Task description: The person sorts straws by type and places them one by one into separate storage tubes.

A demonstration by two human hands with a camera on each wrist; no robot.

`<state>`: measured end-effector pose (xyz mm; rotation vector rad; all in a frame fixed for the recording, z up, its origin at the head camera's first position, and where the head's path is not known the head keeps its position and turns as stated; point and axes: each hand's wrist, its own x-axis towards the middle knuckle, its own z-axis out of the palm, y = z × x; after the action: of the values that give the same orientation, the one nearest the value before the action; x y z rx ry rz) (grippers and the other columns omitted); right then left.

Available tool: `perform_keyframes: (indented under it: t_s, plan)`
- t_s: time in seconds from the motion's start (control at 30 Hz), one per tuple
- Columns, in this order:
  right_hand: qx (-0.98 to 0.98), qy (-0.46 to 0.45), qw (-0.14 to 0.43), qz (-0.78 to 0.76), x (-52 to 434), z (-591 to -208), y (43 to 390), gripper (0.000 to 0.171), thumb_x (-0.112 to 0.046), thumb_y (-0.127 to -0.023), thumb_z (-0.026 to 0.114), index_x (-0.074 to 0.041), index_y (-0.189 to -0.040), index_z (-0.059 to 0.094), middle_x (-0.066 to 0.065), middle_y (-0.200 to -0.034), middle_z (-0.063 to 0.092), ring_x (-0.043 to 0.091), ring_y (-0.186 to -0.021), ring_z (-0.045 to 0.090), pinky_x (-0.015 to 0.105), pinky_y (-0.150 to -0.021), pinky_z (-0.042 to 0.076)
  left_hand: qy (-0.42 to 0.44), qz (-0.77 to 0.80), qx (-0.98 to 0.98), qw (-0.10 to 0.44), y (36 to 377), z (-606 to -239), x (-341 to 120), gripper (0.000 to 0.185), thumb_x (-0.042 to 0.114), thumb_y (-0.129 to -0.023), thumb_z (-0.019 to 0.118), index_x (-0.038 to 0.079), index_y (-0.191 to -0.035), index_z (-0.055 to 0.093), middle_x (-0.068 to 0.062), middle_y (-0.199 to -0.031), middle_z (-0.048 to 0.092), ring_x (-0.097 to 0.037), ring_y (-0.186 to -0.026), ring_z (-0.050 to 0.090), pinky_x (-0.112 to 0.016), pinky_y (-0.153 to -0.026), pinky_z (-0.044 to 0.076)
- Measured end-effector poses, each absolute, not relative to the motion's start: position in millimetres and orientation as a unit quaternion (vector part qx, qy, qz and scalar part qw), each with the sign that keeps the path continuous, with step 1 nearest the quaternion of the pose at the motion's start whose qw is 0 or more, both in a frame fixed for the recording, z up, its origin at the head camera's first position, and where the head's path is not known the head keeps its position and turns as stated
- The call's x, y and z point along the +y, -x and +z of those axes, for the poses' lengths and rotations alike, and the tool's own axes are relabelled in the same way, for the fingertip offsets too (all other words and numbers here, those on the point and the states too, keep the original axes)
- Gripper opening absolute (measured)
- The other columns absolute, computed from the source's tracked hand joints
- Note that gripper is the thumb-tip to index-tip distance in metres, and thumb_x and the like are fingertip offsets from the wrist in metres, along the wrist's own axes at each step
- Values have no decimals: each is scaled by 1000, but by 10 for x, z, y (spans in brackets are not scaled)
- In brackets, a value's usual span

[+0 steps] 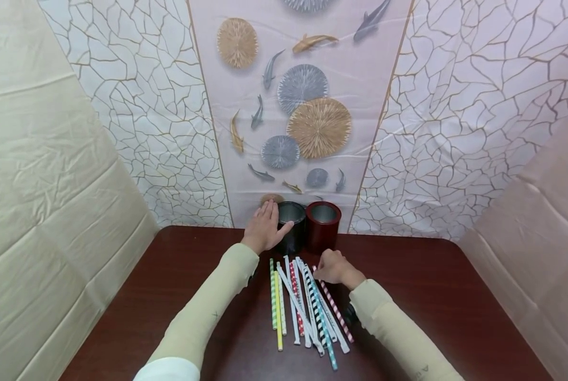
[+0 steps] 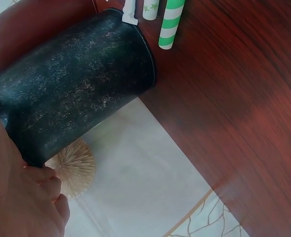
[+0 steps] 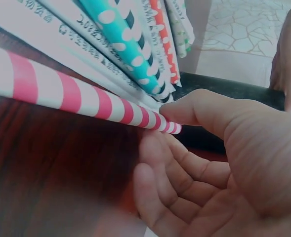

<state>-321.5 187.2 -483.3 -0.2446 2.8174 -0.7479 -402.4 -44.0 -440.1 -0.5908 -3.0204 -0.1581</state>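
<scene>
**Pink-striped straw being picked, black cup braced**

Nearest the camera: two cream sleeves, then a fan of paper straws (image 1: 307, 307) lying flat on the dark wood table (image 1: 455, 296).

Right hand (image 1: 333, 267): fingers curled, thumb tip pressed on the far end of the pink-striped straw (image 3: 86, 98), which lies at the right edge of the fan. The wrist view shows the thumb touching it and the fingers cupped below; the straw looks to be on the table yet, not lifted. Call it a pinch being formed.

Left hand (image 1: 263, 228): wrapped round the left side of the black cup (image 1: 290, 225), thumb toward the rim, fingers behind. Looks like steadying, not lifting.

Red cup (image 1: 323, 225) stands touching the black cup on its right, both upright against the back wall, just beyond the straw tips.

Step, as I judge it: singling one straw out of the pile. Next move needs the pinch closed on that straw alone, its end raised clear of its neighbours, then tipped upright to go in a cup. Which cup, I cannot tell.

Count:
- cups: 2 (one black, one red)
- straws: roughly 10–12; they overlap, so no exact number. Visible patterns: pink stripe, teal dots, black stripe, red, green stripe, yellow, several white printed.
</scene>
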Motion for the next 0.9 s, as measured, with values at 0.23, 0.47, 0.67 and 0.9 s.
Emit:
perform_keyframes:
  t_s: [0.23, 0.47, 0.67, 0.9]
  plan:
    - [955, 103, 72, -268, 1902, -4669, 3171, 43, -15, -96, 74, -10, -54, 65, -3, -49, 51, 12, -48, 47, 26, -55, 41, 194, -49, -979, 29, 3998, -4365, -433, 92, 69, -109, 22, 1, -169, 12, -18, -178, 10, -29, -167, 11, -44, -136, 15]
    - [956, 127, 28, -262, 1908, -4471, 3134, 29, -14, -94, 76, -11, -66, 72, -3, -58, 61, 12, -53, 55, 26, -55, 44, 195, -50, -979, 37, 3965, -4356, -440, 91, 69, -109, 22, 0, -169, 16, -18, -178, 13, -30, -167, 14, -45, -136, 17]
    - [952, 158, -22, -260, 1900, -4201, 3106, 13, -11, -93, 74, -8, -81, 71, 2, -73, 69, 11, -57, 59, 27, -57, 49, 195, -45, -979, 41, 3953, -4342, -432, 91, 69, -109, 21, 0, -168, 16, -18, -178, 13, -30, -167, 15, -45, -136, 17]
    - [947, 178, -73, -256, 1859, -3809, 3087, 9, -12, -93, 73, -4, -89, 71, 6, -82, 74, 10, -63, 63, 30, -63, 56, 193, -45, -979, 38, 3974, -4359, -436, 92, 70, -109, 20, 1, -169, 16, -18, -178, 13, -30, -167, 15, -44, -136, 17]
